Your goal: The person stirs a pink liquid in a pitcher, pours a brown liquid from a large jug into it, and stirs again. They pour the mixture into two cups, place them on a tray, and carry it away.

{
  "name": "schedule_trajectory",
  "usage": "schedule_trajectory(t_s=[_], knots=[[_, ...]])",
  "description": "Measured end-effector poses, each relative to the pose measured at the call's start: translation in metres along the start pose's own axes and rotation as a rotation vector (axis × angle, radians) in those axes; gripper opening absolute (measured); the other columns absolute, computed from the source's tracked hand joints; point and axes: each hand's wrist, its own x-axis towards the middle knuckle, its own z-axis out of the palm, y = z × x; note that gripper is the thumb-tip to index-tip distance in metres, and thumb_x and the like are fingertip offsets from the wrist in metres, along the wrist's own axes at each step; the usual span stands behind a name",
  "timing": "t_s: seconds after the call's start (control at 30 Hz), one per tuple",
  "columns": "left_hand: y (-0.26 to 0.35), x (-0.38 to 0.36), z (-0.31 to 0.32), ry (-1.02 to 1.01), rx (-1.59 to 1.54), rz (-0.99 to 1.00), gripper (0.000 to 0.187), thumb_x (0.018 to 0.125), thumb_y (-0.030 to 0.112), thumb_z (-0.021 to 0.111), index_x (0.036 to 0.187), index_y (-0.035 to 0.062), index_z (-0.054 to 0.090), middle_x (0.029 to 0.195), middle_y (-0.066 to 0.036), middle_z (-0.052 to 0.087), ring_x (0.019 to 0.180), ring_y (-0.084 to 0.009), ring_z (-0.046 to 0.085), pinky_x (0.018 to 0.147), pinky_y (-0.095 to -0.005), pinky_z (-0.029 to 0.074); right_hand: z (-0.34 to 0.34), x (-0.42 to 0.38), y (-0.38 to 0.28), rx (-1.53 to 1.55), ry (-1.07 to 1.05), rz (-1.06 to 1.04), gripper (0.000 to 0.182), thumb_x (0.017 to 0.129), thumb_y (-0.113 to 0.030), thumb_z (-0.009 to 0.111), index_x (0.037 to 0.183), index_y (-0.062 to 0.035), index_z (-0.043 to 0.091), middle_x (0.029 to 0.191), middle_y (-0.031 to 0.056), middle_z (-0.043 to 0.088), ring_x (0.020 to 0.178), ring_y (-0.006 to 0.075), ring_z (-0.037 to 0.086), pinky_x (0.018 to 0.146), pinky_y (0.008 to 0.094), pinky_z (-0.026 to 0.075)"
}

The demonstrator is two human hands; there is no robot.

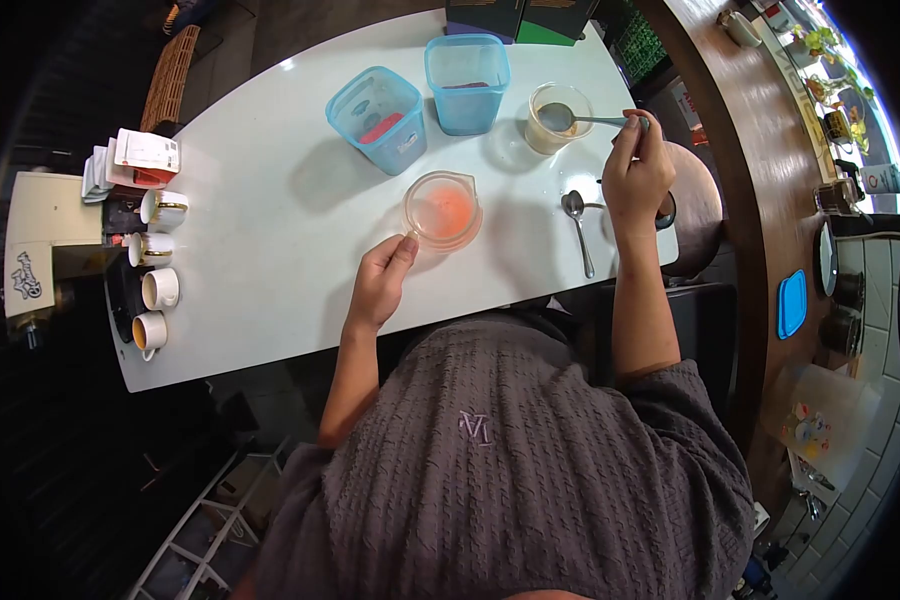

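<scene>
My left hand (pixel 380 282) pinches the handle of a clear measuring jug (pixel 445 238) with a pouring lip, resting on or close over the white table. Orange-pink contents show inside it. To the right, my right hand (pixel 640 185) grips the end of a metal spoon (pixel 595 120). The spoon's bowl is over the mouth of a clear plastic tub (pixel 547 138) holding light-brown contents. A second spoon (pixel 581 232) lies on the table below my right hand. Two blue translucent containers (pixel 398 148) (pixel 467 112) stand beyond the jug, with something red-pink inside each.
Several white mugs (pixel 160 290) line the left end of the white table (pixel 260 220), near stacked white packets (pixel 148 150). Dark boxes (pixel 515 18) stand at the far edge. A round stool (pixel 695 205) and a wooden counter (pixel 760 190) with a blue lid (pixel 792 304) are on the right.
</scene>
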Motion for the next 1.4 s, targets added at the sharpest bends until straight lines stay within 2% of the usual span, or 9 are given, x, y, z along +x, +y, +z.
schedule_trajectory(t_s=[0.17,0.33,0.5,0.63,0.77,0.97,1.1,1.3,1.4], knots=[[-0.002,-0.003,0.006,0.055,-0.042,0.033,0.04,0.096,0.03,0.048,0.066,0.0044,0.042,0.064,0.007,0.032,0.062,-0.0051,0.027,0.055,-0.0217,0.026,-0.002,0.0,0.002,0.016,0.009,0.083,0.015,0.09,-0.009,0.05,0.092,0.0017,0.06,0.061,0.009,0.058,0.051,0.0146,0.057,0.049,0.0262,0.043],[0.0,-0.003,0.007,0.064,-0.041,0.031,0.039,0.096,0.03,0.047,0.066,0.0047,0.042,0.064,0.006,0.032,0.062,-0.0052,0.027,0.055,-0.0217,0.026,-0.009,0.004,-0.002,0.063,0.138,0.336,0.02,0.09,-0.014,0.049,0.092,0.001,0.061,0.061,0.0045,0.061,0.056,0.0095,0.059,0.053,0.0232,0.045],[0.002,0.007,0.007,-0.002,-0.056,-0.025,0.035,0.097,0.03,0.045,0.07,0.0067,0.046,0.065,0.004,0.036,0.062,-0.0072,0.033,0.059,-0.0222,0.029,-0.023,0.009,0.009,0.123,0.206,0.37,0.021,0.091,-0.015,0.048,0.091,0.0021,0.061,0.062,0.0033,0.061,0.059,0.0077,0.059,0.057,0.0224,0.046],[0.012,0.022,0.021,-0.029,-0.083,-0.092,0.035,0.096,0.032,0.046,0.07,0.0082,0.046,0.065,0.005,0.035,0.061,-0.0063,0.033,0.058,-0.0211,0.028,-0.045,0.012,-0.007,0.383,0.257,0.396,0.021,0.093,-0.014,0.046,0.093,0.0027,0.058,0.066,0.0044,0.058,0.061,0.0069,0.054,0.057,0.0189,0.042],[0.014,0.037,0.029,-0.078,-0.108,-0.094,0.036,0.096,0.034,0.046,0.071,0.0082,0.047,0.066,0.005,0.035,0.061,-0.0061,0.034,0.057,-0.0203,0.028,-0.058,-0.007,-0.028,0.516,0.272,0.347,0.018,0.095,-0.011,0.044,0.097,0.0035,0.055,0.065,0.0057,0.057,0.057,0.0065,0.049,0.052,0.0182,0.037],[0.022,0.039,0.028,-0.062,-0.107,-0.076,0.036,0.095,0.035,0.047,0.072,0.0079,0.049,0.065,0.006,0.035,0.061,-0.0064,0.033,0.058,-0.0208,0.028,-0.06,-0.049,-0.036,0.529,-0.046,-0.364,0.013,0.086,0.008,0.039,0.094,0.0073,0.051,0.069,0.0121,0.057,0.059,0.018,0.054,0.055,0.0263,0.044],[0.021,0.024,0.013,-0.013,-0.083,-0.039,0.036,0.095,0.035,0.048,0.072,0.0073,0.049,0.064,0.005,0.035,0.061,-0.0065,0.033,0.059,-0.0213,0.028,-0.038,-0.044,-0.053,0.571,0.138,-0.136,0.016,0.09,0.004,0.039,0.101,0.0084,0.05,0.069,0.0104,0.058,0.062,0.0145,0.056,0.055,0.0235,0.045],[0.008,-0.017,-0.027,0.087,-0.054,-0.051,0.037,0.095,0.035,0.047,0.072,0.0064,0.049,0.064,0.005,0.037,0.062,-0.0066,0.033,0.059,-0.0222,0.028,0.035,-0.009,-0.086,0.583,0.002,-0.05,0.017,0.092,-0.004,0.047,0.103,0.0051,0.055,0.071,0.0081,0.062,0.056,0.0081,0.055,0.055,0.0194,0.045],[0.004,-0.041,-0.045,0.173,-0.032,-0.032,0.038,0.095,0.035,0.047,0.071,0.006,0.048,0.064,0.004,0.037,0.062,-0.007,0.033,0.059,-0.0225,0.028,0.08,-0.001,-0.105,0.477,-0.095,-0.131,0.012,0.089,-0.005,0.052,0.095,0.0011,0.06,0.072,0.0101,0.063,0.055,0.0162,0.059,0.053,0.0259,0.046]])
